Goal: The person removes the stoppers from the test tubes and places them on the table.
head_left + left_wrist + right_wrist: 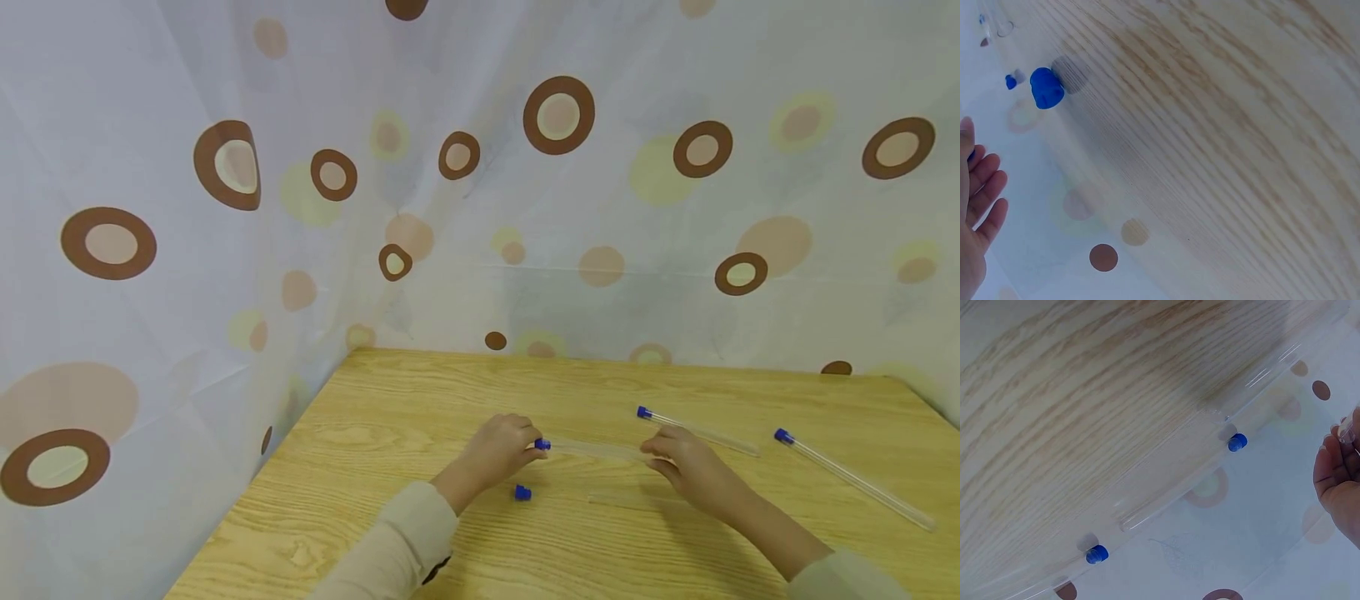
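In the head view my left hand (495, 450) pinches a blue cap (542, 444) at the left end of a clear tube (596, 450). My right hand (693, 471) holds the tube's right end between thumb and fingers. The tube is level, just above the table; whether the cap is seated in it I cannot tell. A loose blue cap (522, 492) lies below the left hand, and an uncapped clear tube (630, 501) rests nearer the front. The left wrist view shows the left hand (982, 206) at its edge; the right wrist view shows the right hand (1342, 481) gripping clear plastic.
Two clear tubes with blue caps lie beyond and right of the right hand: one tube (712, 435) farther back, another tube (862, 483) toward the right edge. The wooden table (360, 467) meets a white curtain (480, 208) with circles at its back and left.
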`<act>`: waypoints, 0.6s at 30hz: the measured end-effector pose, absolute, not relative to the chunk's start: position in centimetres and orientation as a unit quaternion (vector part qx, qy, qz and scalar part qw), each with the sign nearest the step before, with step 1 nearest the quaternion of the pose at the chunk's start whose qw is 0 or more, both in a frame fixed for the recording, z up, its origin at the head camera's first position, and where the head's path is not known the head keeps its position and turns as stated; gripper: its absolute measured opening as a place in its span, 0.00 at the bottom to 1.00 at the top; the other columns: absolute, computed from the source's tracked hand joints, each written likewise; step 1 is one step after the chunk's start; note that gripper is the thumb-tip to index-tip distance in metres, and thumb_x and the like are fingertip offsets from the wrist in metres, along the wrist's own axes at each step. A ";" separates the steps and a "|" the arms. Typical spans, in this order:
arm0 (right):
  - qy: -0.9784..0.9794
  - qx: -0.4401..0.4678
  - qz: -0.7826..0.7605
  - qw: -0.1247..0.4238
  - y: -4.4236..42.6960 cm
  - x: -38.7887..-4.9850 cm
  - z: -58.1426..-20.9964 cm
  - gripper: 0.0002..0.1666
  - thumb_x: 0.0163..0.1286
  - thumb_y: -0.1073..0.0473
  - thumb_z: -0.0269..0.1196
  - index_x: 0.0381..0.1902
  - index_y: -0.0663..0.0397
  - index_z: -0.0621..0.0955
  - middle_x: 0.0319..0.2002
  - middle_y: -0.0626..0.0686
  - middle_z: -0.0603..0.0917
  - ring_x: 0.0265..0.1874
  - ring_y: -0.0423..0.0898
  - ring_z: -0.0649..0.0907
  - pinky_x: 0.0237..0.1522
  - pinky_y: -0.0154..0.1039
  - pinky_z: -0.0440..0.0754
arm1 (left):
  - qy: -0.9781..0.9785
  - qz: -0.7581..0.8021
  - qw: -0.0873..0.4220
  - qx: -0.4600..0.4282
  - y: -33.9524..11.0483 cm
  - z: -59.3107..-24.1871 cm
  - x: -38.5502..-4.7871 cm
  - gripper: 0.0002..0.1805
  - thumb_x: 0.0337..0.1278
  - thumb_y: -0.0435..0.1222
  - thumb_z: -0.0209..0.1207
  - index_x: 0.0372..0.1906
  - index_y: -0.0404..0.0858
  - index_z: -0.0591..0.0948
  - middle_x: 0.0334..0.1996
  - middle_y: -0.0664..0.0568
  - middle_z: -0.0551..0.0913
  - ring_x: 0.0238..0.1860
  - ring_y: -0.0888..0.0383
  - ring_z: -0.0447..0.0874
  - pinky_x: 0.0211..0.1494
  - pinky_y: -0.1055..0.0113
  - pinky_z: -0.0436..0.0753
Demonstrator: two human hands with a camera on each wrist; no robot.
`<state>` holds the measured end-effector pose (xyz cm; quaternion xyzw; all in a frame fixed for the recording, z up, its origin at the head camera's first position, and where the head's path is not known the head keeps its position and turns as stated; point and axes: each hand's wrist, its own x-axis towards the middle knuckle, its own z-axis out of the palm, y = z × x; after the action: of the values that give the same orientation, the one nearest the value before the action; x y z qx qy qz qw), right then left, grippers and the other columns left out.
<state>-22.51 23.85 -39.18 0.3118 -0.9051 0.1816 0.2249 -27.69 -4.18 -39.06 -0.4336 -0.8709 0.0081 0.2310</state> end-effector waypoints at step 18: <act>-0.901 0.304 0.180 0.252 25.1 -21.9 -39.7 0.12 0.48 0.73 0.68 0.33 0.61 0.83 0.29 0.44 0.78 0.29 0.40 0.76 0.27 0.29 0.76 | -0.875 0.042 0.242 -0.417 -2.7 -39.1 -27.0 0.14 0.58 0.49 0.56 0.38 0.45 0.84 0.33 0.60 0.84 0.36 0.66 0.82 0.39 0.77 0.78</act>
<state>-21.95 25.07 -39.75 0.3044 -0.9007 0.1804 0.2520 -27.02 -2.69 -39.10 -0.4175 -0.8748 0.0416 0.2424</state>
